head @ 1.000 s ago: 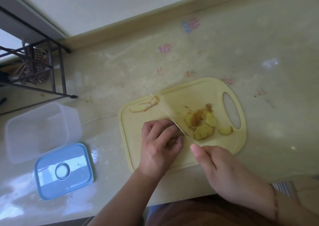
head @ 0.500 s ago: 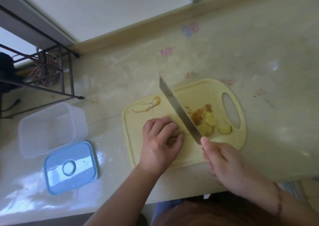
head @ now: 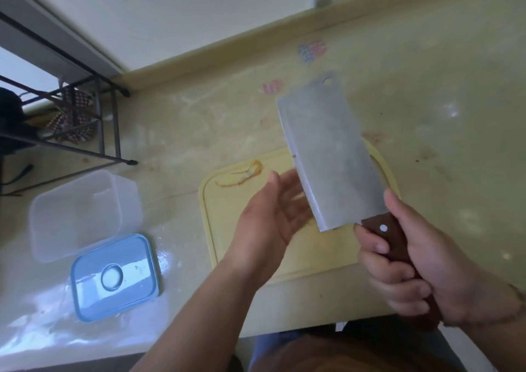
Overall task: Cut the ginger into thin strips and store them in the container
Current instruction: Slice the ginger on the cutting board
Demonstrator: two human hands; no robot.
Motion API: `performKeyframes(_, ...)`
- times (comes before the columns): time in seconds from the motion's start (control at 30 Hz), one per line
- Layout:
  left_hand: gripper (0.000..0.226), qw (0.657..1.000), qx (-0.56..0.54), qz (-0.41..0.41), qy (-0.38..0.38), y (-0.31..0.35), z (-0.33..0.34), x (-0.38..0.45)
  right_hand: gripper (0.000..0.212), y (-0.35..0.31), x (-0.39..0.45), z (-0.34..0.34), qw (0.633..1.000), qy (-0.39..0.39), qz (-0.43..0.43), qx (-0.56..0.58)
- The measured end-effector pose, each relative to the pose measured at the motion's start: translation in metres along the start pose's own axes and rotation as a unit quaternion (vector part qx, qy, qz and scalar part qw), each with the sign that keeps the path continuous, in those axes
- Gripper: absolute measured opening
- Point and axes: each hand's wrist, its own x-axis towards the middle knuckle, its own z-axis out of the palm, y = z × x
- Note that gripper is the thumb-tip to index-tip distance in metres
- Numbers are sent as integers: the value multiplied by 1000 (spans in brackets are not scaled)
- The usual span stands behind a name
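Note:
My right hand (head: 421, 269) grips the brown wooden handle of a cleaver (head: 330, 155), raised above the yellow cutting board (head: 227, 229) with the broad blade lying flat towards me. My left hand (head: 273, 215) is held up beside the blade's left edge, fingers straight and blurred, close to or touching the steel. The blade hides the ginger slices. A strip of ginger peel (head: 242, 175) lies at the board's far left corner. The clear plastic container (head: 79, 212) stands uncovered to the left, its blue lid (head: 113, 277) flat on the counter in front of it.
A black wire rack (head: 71, 127) with a patterned cloth stands at the far left against the wall. The pale counter (head: 427, 115) shows faint coloured stains. Its front edge runs just below the board, near my body.
My right hand lifted the cleaver off the board and turned the blade flat. My left hand left the ginger and rose with straightened fingers to the blade's side.

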Motion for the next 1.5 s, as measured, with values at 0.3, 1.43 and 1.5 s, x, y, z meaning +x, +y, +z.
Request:
performKeyframes(0.3, 25, 995, -8, -74, -66, -4, -15, 6, 70, 4, -7, -12, 1000, 7, -11, -2)
performKeyframes(1.43, 10, 636, 580, 502, 89, -55, -67, 21, 96, 51, 4, 13, 802, 256, -90, -531)
performKeyframes(1.5, 7, 634, 579, 505, 92, -54, -66, 21, 101, 52, -2, 21, 794, 272, -88, -537)
